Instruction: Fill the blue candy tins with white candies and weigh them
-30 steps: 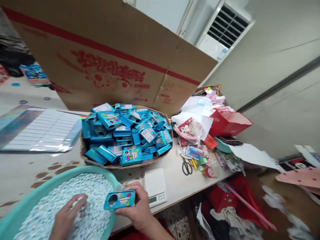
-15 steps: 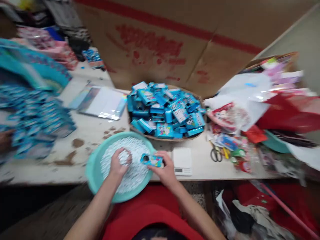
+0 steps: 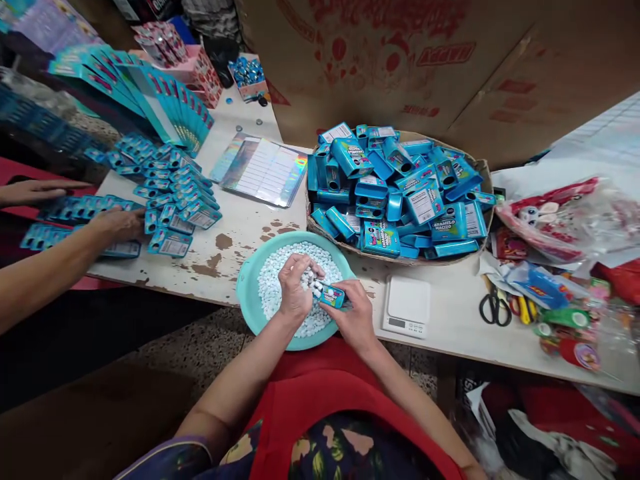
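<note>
Since the earlier frame, the left hand (image 3: 294, 293) has been brought to the blue container (image 3: 332, 297), white pellets (image 3: 317, 285) being held in its curled fingers, while the container is pinched between the right hand's (image 3: 357, 312) thumb and fingers over the green basin (image 3: 247, 293).

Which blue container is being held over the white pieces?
The blue container in the right hand, above the teal basin. The others are heaped in the cardboard tray or grouped at left, near another person's hands.

"CARAMELO MACIZO" on the held tin (image 3: 332, 297) and piled blue tins (image 3: 449, 223); red "HAPPY" on the cardboard (image 3: 440, 83)
</note>
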The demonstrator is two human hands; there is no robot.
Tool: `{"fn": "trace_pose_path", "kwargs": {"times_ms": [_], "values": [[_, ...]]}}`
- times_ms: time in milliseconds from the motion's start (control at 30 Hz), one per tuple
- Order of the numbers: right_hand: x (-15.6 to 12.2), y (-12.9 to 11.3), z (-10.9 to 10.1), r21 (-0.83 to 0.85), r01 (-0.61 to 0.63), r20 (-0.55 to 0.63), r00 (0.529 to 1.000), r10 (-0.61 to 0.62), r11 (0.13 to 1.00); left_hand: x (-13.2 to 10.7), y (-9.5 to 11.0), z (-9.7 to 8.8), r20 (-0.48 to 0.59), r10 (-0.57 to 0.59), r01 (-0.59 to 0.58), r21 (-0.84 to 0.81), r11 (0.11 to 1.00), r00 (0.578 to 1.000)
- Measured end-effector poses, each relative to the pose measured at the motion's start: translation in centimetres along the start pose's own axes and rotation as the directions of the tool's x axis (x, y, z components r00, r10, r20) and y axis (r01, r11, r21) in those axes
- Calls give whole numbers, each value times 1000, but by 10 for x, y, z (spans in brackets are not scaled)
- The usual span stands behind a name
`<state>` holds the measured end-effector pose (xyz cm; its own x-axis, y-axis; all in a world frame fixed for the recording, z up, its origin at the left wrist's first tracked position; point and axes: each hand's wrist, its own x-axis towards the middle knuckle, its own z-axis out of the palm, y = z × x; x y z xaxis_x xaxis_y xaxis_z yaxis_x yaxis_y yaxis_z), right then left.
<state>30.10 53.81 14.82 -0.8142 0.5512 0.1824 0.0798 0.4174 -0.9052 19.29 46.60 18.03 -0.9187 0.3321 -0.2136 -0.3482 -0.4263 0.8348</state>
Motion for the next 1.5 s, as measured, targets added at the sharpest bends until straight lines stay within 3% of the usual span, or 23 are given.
{"fn": "trace_pose_path", "kwargs": {"times_ms": [200, 367, 500, 700, 1100, 1300, 1400, 1500], "values": [[3, -3, -5, -25, -6, 39, 999, 7, 1000, -2, -6, 2, -25, 17, -14, 128, 992, 1000], [2, -3, -10, -1, -44, 62, 997, 44, 999, -4, -11, 3, -31, -23, 26, 131, 991, 999], [-1, -2, -11, 30, -84, 35, 996, 83, 996, -7, -10, 5, -12, 7, -5, 153, 988, 1000], [-5, 1, -11, -55, -101, -27, 995, 100, 993, -10, -14, 6, -19, 27, -23, 178, 984, 999], [-8, 5, -10, 136, -191, -15, 981, 195, 972, -13, -17, 10, -8, 36, -34, 208, 977, 999], [-10, 4, -15, 243, -202, 12, 979, 205, 949, -23, 7, 17, 4, 2, -2, 147, 989, 1000], [-13, 6, -23, 281, -194, -38, 976, 213, 940, -19, 21, 9, 12, 34, -35, 106, 994, 999], [-18, 10, -27, 310, -185, -71, 974, 216, 933, -4, 10, -8, -65, 15, -6, 138, 990, 998]]}}
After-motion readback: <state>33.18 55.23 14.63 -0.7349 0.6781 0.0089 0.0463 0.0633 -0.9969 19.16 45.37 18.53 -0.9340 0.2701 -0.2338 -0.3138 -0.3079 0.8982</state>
